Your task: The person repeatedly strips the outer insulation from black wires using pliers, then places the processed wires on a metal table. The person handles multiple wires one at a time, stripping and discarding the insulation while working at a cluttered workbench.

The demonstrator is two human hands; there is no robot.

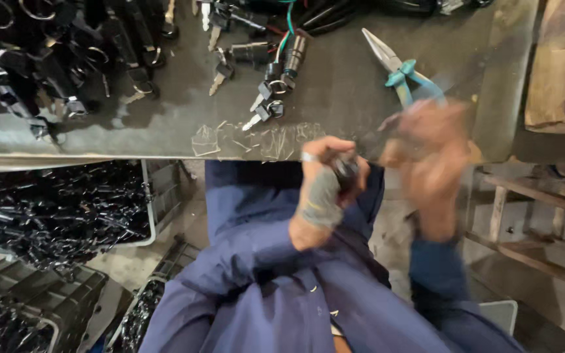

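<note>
My left hand [325, 176], wrapped in a grey strip around the palm, is closed around a small black cylindrical part [346, 172] at the near edge of the metal workbench [361, 91]. My right hand [429, 153] is heavily blurred just to the right of it, over the bench edge; whether it holds anything cannot be made out. Both arms are in blue sleeves. Long-nose pliers with teal handles [397, 65] lie on the bench just beyond my right hand.
Black lock parts with keys and wires [269, 85] lie on the bench, with a bigger heap at the far left [40, 59]. Crates of black parts [60, 216] sit on the floor at left. A wooden frame [531, 189] stands at right.
</note>
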